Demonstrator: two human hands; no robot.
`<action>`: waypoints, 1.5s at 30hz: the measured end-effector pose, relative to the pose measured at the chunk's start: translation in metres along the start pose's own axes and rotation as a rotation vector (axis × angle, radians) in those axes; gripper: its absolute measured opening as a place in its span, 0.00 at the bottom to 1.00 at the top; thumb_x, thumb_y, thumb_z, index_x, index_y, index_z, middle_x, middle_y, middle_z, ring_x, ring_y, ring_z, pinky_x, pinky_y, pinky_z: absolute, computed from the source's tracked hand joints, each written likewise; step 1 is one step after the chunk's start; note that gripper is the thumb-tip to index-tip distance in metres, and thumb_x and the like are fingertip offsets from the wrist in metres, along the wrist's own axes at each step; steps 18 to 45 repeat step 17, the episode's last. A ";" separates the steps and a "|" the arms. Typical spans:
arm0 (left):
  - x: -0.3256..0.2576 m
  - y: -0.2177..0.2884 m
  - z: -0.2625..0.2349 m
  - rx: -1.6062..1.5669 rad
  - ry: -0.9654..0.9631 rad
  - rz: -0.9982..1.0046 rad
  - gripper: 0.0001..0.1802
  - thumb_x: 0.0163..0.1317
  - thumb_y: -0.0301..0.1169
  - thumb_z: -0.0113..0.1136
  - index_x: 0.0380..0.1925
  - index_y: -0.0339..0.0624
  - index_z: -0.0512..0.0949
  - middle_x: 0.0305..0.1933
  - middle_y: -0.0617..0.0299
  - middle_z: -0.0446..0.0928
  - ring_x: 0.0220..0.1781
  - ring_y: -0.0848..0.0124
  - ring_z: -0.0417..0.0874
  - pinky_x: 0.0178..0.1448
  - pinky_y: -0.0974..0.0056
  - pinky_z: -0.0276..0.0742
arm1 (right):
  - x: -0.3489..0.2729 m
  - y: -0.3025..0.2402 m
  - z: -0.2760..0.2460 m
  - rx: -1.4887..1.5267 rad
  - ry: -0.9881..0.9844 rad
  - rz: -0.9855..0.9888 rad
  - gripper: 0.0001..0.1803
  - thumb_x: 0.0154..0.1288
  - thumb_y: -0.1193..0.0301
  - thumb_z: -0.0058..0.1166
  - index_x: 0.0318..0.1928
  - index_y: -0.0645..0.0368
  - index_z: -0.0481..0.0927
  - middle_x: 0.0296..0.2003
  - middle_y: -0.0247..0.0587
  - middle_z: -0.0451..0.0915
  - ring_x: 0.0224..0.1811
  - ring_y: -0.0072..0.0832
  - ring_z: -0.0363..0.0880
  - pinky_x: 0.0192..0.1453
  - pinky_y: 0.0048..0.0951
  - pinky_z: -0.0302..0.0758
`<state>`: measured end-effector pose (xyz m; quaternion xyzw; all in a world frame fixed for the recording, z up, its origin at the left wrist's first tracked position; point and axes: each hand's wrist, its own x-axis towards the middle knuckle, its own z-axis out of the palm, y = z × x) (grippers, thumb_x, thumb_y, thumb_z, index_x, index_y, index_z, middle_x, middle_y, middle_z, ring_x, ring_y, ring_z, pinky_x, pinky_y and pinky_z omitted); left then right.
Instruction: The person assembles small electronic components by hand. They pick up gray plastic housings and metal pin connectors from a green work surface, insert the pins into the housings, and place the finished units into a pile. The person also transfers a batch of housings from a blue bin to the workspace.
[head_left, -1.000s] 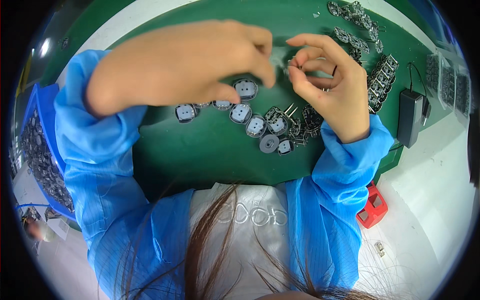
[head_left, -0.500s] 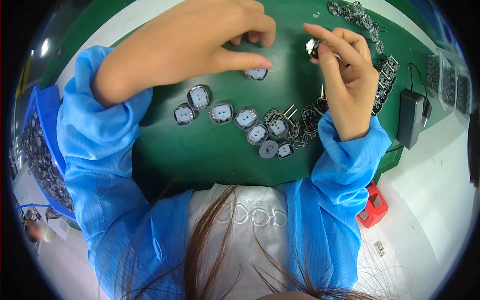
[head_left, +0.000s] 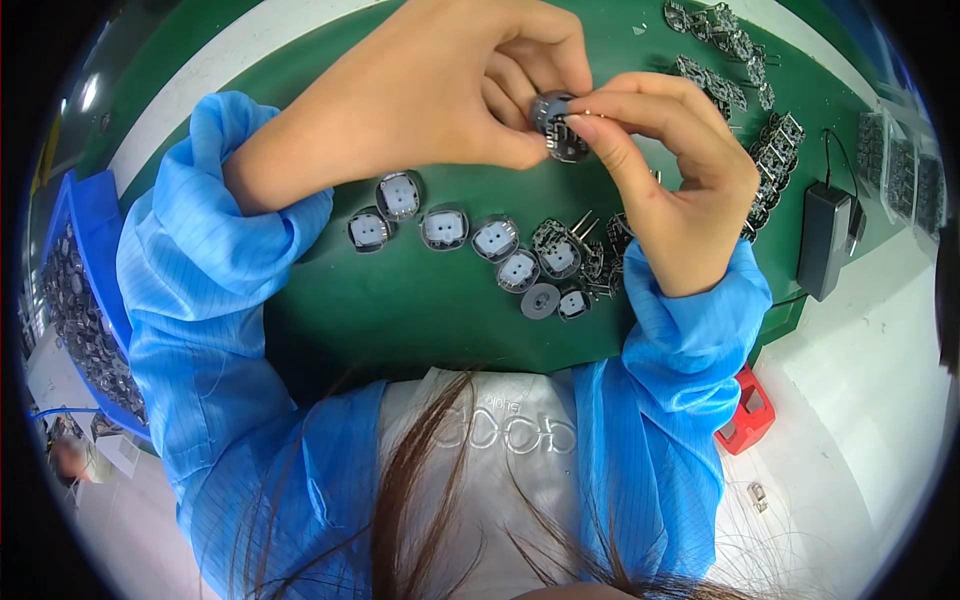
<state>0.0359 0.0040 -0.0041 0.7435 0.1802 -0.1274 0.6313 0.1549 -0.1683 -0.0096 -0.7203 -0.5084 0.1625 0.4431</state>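
My left hand [head_left: 440, 90] is closed, thumb and fingers gripping a small round dark grey housing [head_left: 550, 106] above the far middle of the table. From the other side my right hand [head_left: 690, 170] pinches a small round circuit board [head_left: 568, 146] with metal pins. The two parts are together between my fingertips; fingers hide how far the board sits in the housing. Nearer me lie several round housings with pale square insides, among them one at the left end [head_left: 368, 230] and one in the row's middle [head_left: 443, 228]. A flat grey disc [head_left: 540, 300] lies beside them.
Loose pinned circuit boards [head_left: 556, 247] lie among the housings. More boards [head_left: 775, 165] line the green table's [head_left: 400, 320] right side, by a black box with a cable [head_left: 820, 240]. A blue bin [head_left: 95, 215] of small parts stands left; a red holder [head_left: 748, 412] is at lower right.
My left hand has picked up the far housing from the table and moved right. My right hand has brought the circuit board left to meet it.
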 end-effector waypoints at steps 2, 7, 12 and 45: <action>0.002 -0.010 -0.002 -0.055 0.021 0.207 0.16 0.52 0.25 0.72 0.41 0.34 0.79 0.38 0.60 0.81 0.40 0.76 0.81 0.43 0.71 0.76 | -0.001 -0.002 0.004 -0.026 0.063 -0.048 0.07 0.56 0.83 0.65 0.37 0.64 0.86 0.38 0.41 0.83 0.40 0.24 0.82 0.48 0.24 0.78; -0.008 0.008 0.004 -0.066 0.049 0.227 0.14 0.52 0.19 0.72 0.39 0.28 0.80 0.29 0.65 0.82 0.32 0.89 0.77 0.33 0.81 0.72 | 0.001 0.001 0.003 -0.050 0.119 -0.127 0.09 0.52 0.84 0.67 0.36 0.63 0.87 0.37 0.42 0.84 0.39 0.27 0.83 0.44 0.26 0.79; -0.013 0.016 0.003 -0.088 0.023 0.222 0.14 0.55 0.20 0.70 0.41 0.28 0.80 0.29 0.66 0.82 0.31 0.88 0.76 0.33 0.81 0.72 | 0.003 -0.001 0.002 -0.116 0.195 -0.215 0.11 0.50 0.85 0.68 0.36 0.62 0.87 0.36 0.40 0.84 0.38 0.28 0.83 0.43 0.26 0.80; -0.004 -0.004 0.004 -0.313 -0.035 0.288 0.16 0.56 0.20 0.69 0.45 0.29 0.81 0.33 0.61 0.84 0.36 0.84 0.80 0.37 0.81 0.75 | 0.003 -0.002 0.012 -0.279 0.295 -0.294 0.12 0.50 0.85 0.69 0.37 0.61 0.87 0.39 0.37 0.84 0.38 0.33 0.84 0.44 0.26 0.79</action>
